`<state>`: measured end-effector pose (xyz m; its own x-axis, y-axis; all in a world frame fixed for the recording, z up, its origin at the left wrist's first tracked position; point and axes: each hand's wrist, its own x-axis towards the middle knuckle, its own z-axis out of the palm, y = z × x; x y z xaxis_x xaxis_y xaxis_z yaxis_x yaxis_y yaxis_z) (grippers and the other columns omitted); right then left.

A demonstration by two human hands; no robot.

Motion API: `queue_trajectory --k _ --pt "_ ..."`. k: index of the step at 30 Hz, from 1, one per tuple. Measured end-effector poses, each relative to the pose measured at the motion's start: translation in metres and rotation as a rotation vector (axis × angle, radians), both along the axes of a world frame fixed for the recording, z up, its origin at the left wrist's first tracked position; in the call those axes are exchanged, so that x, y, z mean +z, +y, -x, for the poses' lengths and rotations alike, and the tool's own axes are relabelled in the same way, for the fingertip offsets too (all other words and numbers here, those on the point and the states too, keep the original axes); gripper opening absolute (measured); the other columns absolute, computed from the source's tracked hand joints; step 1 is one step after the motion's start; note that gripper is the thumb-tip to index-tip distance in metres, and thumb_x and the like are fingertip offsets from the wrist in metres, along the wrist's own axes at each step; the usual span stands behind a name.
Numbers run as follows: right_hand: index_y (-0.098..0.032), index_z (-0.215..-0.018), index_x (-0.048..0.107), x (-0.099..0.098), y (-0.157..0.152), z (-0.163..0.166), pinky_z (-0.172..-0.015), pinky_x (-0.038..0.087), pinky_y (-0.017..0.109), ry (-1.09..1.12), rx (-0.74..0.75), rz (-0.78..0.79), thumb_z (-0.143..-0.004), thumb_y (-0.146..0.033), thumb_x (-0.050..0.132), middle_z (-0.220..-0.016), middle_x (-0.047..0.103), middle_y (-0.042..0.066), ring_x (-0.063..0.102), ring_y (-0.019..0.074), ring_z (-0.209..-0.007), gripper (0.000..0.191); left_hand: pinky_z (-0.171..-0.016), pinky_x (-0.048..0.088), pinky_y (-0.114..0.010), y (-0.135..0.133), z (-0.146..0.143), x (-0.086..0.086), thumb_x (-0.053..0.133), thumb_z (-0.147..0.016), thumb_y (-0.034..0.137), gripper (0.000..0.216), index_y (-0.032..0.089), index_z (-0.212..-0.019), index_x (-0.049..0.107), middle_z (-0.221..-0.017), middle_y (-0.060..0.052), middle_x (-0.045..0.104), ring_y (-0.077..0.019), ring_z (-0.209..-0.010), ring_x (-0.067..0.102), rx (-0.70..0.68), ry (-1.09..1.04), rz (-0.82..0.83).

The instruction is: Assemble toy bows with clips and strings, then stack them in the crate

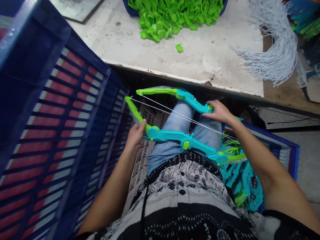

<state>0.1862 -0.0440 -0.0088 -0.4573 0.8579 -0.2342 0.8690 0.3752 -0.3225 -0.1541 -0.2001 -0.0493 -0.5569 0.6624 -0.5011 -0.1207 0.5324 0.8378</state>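
Hands (136,135) (218,111) hold 2 strung turquoise-green bows (170,135) (190,99).

Scuffed white tabletop (220,60) across 12 o'clock; blue bin (130,9) there, heaped with green pieces (176,13); single green piece (179,48) loose beside heap; white string bundle (281,56) at 2; grey sheet (77,10) at 11; slatted blue crate (37,63) at 9; smaller blue crate (296,156) at 4

Two bows (165,135) at the fingers (215,104), over the lap (208,136); left of the fingers, a crate (32,70); beyond, a table (200,56); right, a bin (296,160)
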Motion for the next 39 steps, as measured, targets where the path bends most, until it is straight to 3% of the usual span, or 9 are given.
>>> queue_trajectory --k 5,9,12,15,17,19,30,35,39 --pt "-0.010 -0.126 0.051 -0.001 -0.011 0.011 -0.095 0.045 0.042 0.060 -0.043 0.019 -0.070 -0.044 0.070 -0.125 0.054 0.018 0.054 0.0320 -0.113 0.068 -0.072 0.050 -0.032 -0.011 -0.004 -0.001 0.067 -0.060 0.068 0.060 0.016 -0.088 0.060 -0.082 -0.006 0.065 -0.0227 -0.081 0.063 -0.009 0.180 -0.011" --pt "-0.010 -0.130 0.047 -0.005 -0.019 0.014 -0.102 0.042 0.042 0.151 -0.087 -0.007 -0.069 -0.040 0.071 -0.130 0.052 0.018 0.051 0.0308 -0.120 0.072 -0.102 0.039 -0.046 -0.036 -0.020 0.020 0.069 -0.072 0.048 0.054 0.016 -0.114 0.056 -0.122 -0.016 0.057 -0.0312 -0.120 0.051 0.013 0.811 -0.219" --pt "-0.012 -0.142 0.036 -0.012 -0.022 0.011 -0.107 0.038 0.044 0.222 -0.095 -0.032 -0.067 -0.042 0.073 -0.138 0.046 0.018 0.046 0.0309 -0.128 0.089 -0.106 0.036 -0.045 -0.037 -0.042 0.038 0.063 -0.082 0.036 0.038 0.020 -0.115 0.056 -0.122 -0.013 0.058 -0.0280 -0.121 0.050 -0.529 0.952 -0.442" --pt "-0.012 -0.142 0.039 -0.017 -0.020 0.007 -0.109 0.037 0.044 0.255 -0.069 -0.005 -0.071 -0.047 0.070 -0.138 0.046 0.017 0.046 0.0307 -0.129 0.085 -0.101 0.039 -0.044 -0.015 -0.068 0.046 0.068 -0.079 0.036 0.049 0.020 -0.123 0.054 -0.125 -0.013 0.058 -0.0297 -0.120 0.050 -1.185 0.886 -0.437" --pt "-0.013 -0.136 0.048 -0.020 -0.018 0.004 -0.110 0.037 0.045 0.253 -0.045 -0.001 -0.072 -0.048 0.068 -0.137 0.047 0.016 0.047 0.0313 -0.128 0.075 -0.099 0.040 -0.045 0.001 -0.083 0.046 0.074 -0.073 0.037 0.065 0.019 -0.131 0.049 -0.129 -0.015 0.054 -0.0335 -0.122 0.046 -1.453 0.911 -0.344" --pt "-0.016 -0.131 0.054 -0.023 -0.016 0.003 -0.108 0.040 0.046 0.245 -0.040 -0.026 -0.071 -0.048 0.069 -0.134 0.048 0.016 0.049 0.0325 -0.126 0.070 -0.097 0.039 -0.044 0.010 -0.093 0.045 0.076 -0.071 0.035 0.075 0.017 -0.136 0.044 -0.128 -0.015 0.053 -0.0346 -0.121 0.044 -1.601 0.971 -0.273" --pt "-0.021 -0.115 0.061 -0.039 -0.020 -0.006 -0.098 0.047 0.049 0.275 0.045 -0.209 -0.066 -0.050 0.072 -0.118 0.050 0.013 0.053 0.0336 -0.113 0.057 -0.088 0.040 -0.040 0.001 -0.102 0.050 0.068 -0.079 0.029 0.086 0.018 -0.151 0.022 -0.138 -0.019 0.043 -0.0332 -0.118 0.046 -1.702 1.085 -0.160" --pt "-0.021 -0.115 0.059 -0.022 -0.040 -0.006 -0.096 0.045 0.053 0.258 0.091 -0.371 -0.070 -0.049 0.072 -0.124 0.045 0.015 0.047 0.0370 -0.117 0.054 -0.081 0.042 -0.037 0.001 -0.097 0.039 0.044 -0.091 0.015 0.056 0.020 -0.146 0.034 -0.120 -0.015 0.055 -0.0281 -0.108 0.053 -1.699 1.080 -0.232" --pt "-0.023 -0.118 0.054 -0.013 -0.043 0.001 -0.101 0.042 0.054 0.262 0.130 -0.405 -0.074 -0.046 0.072 -0.131 0.039 0.016 0.042 0.0369 -0.124 0.053 -0.079 0.044 -0.036 -0.009 -0.091 0.029 0.039 -0.094 0.018 0.042 0.019 -0.136 0.047 -0.103 -0.012 0.059 -0.0251 -0.097 0.056 -1.681 1.114 -0.368"
